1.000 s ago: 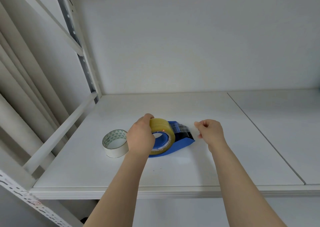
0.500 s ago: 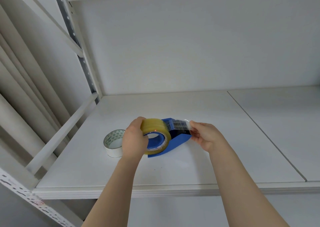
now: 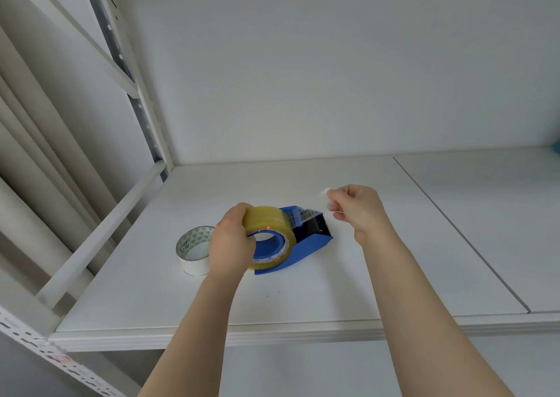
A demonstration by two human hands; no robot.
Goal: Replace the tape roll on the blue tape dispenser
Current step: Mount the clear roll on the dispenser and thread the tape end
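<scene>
A small, blurred scrap of clear tape (image 3: 326, 192) is pinched between the curled fingers of the right hand (image 3: 359, 211), which is held above the shelf (image 3: 303, 305) just beyond the serrated cutter. The yellowish tape roll (image 3: 269, 233) is gripped by the left hand (image 3: 231, 242), fingers wrapped over its top, seated on the blue tape dispenser (image 3: 306, 245) standing on the shelf. A white tape roll (image 3: 194, 251) is set just beside the left hand, partly hidden by it.
</scene>
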